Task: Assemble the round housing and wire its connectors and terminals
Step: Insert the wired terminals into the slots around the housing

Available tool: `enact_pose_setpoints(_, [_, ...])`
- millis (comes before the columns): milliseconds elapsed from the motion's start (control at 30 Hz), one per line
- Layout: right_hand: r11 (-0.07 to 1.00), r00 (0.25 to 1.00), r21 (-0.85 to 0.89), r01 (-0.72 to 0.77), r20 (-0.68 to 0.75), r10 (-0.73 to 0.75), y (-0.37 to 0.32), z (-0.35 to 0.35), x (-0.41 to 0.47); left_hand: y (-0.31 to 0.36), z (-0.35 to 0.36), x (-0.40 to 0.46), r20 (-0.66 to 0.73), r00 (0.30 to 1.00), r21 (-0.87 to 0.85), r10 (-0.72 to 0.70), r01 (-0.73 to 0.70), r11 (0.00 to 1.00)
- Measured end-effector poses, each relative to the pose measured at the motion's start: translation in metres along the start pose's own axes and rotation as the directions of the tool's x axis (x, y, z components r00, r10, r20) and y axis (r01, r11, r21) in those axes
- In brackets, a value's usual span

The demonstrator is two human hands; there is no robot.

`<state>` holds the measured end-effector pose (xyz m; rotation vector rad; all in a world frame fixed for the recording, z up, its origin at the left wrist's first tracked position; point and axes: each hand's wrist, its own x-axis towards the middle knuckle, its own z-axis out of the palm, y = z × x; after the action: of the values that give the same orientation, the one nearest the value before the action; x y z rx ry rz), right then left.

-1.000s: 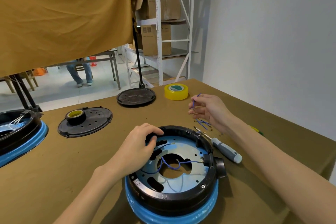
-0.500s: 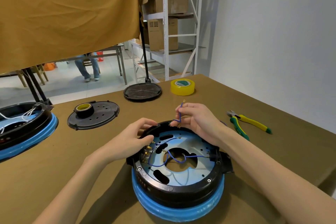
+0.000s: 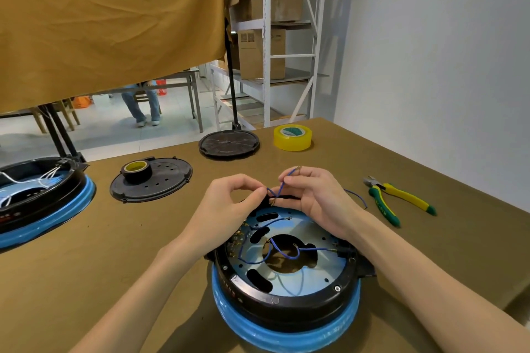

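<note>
**Both hands on a blue wire at the far rim of the round housing**

I saw the round housing [image 3: 286, 281] sitting near the front of the brown table [image 3: 86, 252], black-rimmed, on a blue base ring, its shiny metal plate facing up with blue leads looped across the central opening. Above its far rim, both hands met. The right hand [image 3: 318, 200] had finger and thumb curled in a pinch on a short blue wire [image 3: 282, 185], whose upper end with a small metal terminal poked up past the fingertips. The left hand [image 3: 229, 203] had its fingers curled too, tips pinching the lower part of the same wire just beside the rim. Another loose blue wire [image 3: 357, 198] lay on the table just right of the right wrist.

Further right lay the yellow-and-green pliers [image 3: 398, 200]. A roll of yellow tape [image 3: 292, 137] stood at the far edge, beside a round black cover [image 3: 229, 143]. To the left, a second black cover [image 3: 160, 183] carried a small dark tape roll [image 3: 137, 170], and another housing [image 3: 40, 200] on a blue ring sat at the left edge.
</note>
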<state>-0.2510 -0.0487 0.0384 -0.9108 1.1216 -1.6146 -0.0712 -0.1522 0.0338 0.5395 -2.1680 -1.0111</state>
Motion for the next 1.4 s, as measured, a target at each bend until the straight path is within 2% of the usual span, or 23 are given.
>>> enact_pose_setpoints(100, [1.000,1.000,0.009,0.002,0.008,-0.002,0.000,-0.001,-0.001,-0.001,-0.001,0.000,0.002,1.000,-0.010,0.010,-0.010,1.000])
enact_pose_setpoints(233, [0.993,0.999,-0.108,0.040,0.005,-0.039,0.001,0.002,-0.001,-0.001,-0.003,-0.002,-0.046,0.995,0.004,0.089,-0.089,0.996])
enact_pose_setpoints(333, [0.999,0.999,-0.042,-0.031,0.043,0.033,-0.003,0.003,-0.002,-0.001,-0.011,-0.003,-0.054,0.976,0.089,0.209,-0.204,0.975])
enact_pose_setpoints(400, [0.998,0.997,-0.033,-0.047,0.056,0.049,-0.003,0.003,-0.003,-0.001,-0.016,-0.003,-0.043,0.969,0.071,0.241,-0.238,0.969])
enact_pose_setpoints(600, [0.976,0.999,-0.216,0.013,0.034,-0.006,0.003,0.003,-0.003,-0.002,-0.029,0.000,0.034,0.977,0.056,0.209,-0.210,0.976])
enact_pose_setpoints(700, [0.968,0.998,-0.245,0.059,0.052,-0.047,0.005,0.002,-0.004,-0.001,-0.032,0.000,0.049,0.980,0.067,0.191,-0.194,0.979])
enact_pose_setpoints(967, [0.962,0.989,-0.248,0.115,0.114,-0.089,0.005,0.002,-0.008,0.006,-0.029,-0.001,-0.051,0.996,-0.076,0.075,-0.079,0.994])
enact_pose_setpoints(1067, [0.943,0.983,-0.292,0.160,0.130,-0.127,0.003,0.004,-0.010,0.008,-0.028,-0.002,-0.011,0.998,-0.016,0.059,-0.059,0.998])
enact_pose_setpoints(1200, [0.899,0.971,-0.368,0.237,0.120,-0.207,0.003,0.004,-0.011,0.011,-0.023,-0.005,0.058,0.995,0.014,0.077,-0.078,0.997])
enact_pose_setpoints(1400, [0.889,0.952,-0.340,0.306,0.129,-0.278,0.004,0.003,-0.013,0.010,-0.017,-0.005,-0.040,0.982,-0.024,0.187,-0.188,0.982])
